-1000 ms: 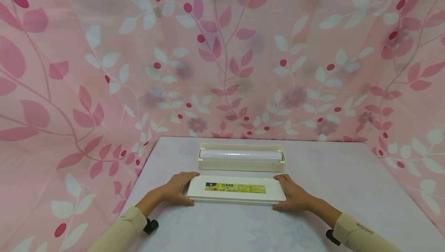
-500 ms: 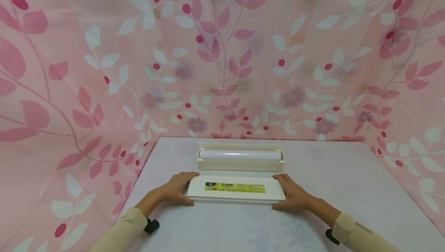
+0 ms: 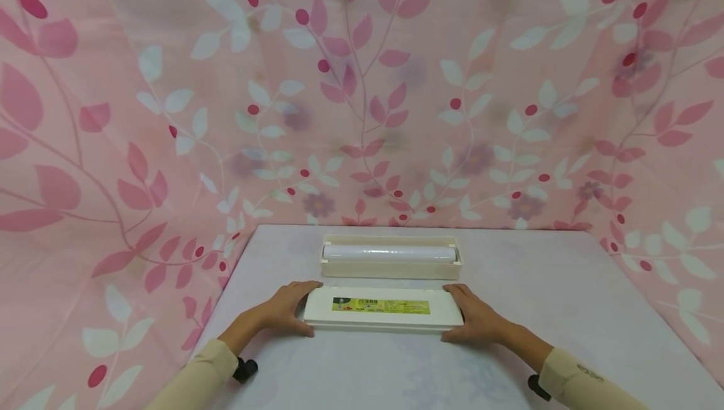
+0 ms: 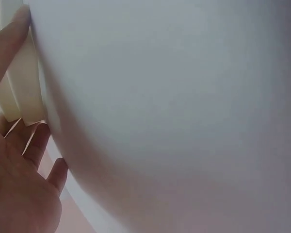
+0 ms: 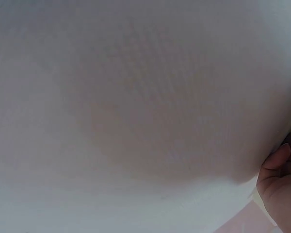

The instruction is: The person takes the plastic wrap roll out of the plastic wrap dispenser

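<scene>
A white plastic lid [image 3: 384,320] with a yellow-green printed label [image 3: 381,305] lies on the cloth-covered table, long side toward me. My left hand [image 3: 283,310] grips its left end, thumb at the front edge and fingers at the back corner. At the right end, my right hand [image 3: 479,318] holds it the same way. The left wrist view shows the pale end of the lid [image 4: 25,73] between thumb and fingers. Behind it stands a matching open box [image 3: 390,270] with a shiny roll of cling film [image 3: 389,253] inside.
White patterned cloth covers the table [image 3: 565,303]. A pink leaf-print curtain [image 3: 396,114] hangs behind the table and along both sides. Dark wrist cameras [image 3: 246,370] sit at the beige cuffs of both sleeves.
Both hands keep their hold on the lid, and the lid and box stay in place. Only the head view shifts slightly.
</scene>
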The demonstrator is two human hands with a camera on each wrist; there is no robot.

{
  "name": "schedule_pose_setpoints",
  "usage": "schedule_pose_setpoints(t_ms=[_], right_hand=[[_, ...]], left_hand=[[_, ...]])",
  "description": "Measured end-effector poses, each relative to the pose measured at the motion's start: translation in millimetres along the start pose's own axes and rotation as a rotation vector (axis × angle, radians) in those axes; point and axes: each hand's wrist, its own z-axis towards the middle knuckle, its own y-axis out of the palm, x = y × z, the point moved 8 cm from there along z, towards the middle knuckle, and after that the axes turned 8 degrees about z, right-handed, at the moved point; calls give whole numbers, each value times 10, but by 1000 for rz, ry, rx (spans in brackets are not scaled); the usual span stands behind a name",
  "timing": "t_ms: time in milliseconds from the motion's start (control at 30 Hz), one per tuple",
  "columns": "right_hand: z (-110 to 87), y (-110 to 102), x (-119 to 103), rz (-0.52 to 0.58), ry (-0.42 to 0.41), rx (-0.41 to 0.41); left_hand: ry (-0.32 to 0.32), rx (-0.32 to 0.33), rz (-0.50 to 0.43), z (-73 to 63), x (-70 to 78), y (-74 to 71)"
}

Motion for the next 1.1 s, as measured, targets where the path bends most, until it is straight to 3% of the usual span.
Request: schedule_pose_setpoints(t_ms=[133,300,500,667,833,1100], right_hand=[[-20,-1,19,32,34,4],[-113,-21,-6,62,15,21],[-202,-123,-66,24,-10,48],[-261,-345,-85,-136,-85,215],[-319,-560,-33,-285,-127,364],[-359,-704,120,-429,-147,369]], left_hand=[[2,-16,16,-29,-44,-14],[5,-4,49,-123,-82,-35],[-23,94,126,-214,-128,-163],[-114,197,184,-264,-209,-305],[-211,253,245,-318,-334,-384],[-279,331,350,-416,-466,-506]])
